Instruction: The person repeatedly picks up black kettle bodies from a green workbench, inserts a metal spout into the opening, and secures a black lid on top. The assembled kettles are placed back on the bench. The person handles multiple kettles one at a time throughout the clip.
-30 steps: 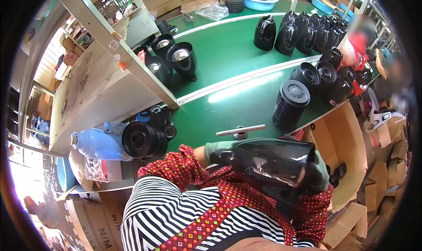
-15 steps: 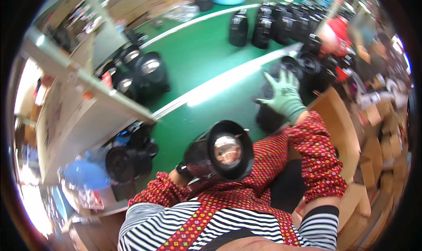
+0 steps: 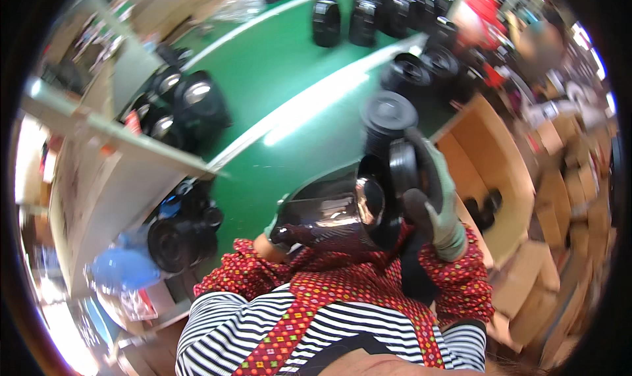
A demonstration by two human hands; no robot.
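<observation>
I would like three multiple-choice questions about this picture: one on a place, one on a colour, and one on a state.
1. Where is the round black lid?
A. in the right hand
B. on the wooden shelf
C. inside the cardboard box

2. What colour is the work surface?
A. white
B. green
C. red

3. How is the shiny black pot body held?
A. upright on the table
B. tipped on its side, against the person
C. hanging from a hook

Answers: 1 A, the gloved right hand grips the lid beside the pot's opening. 2 B, the bare surface is green with a pale stripe. 3 B, its opening faces sideways toward the lid, and the left hand supports its base.
</observation>
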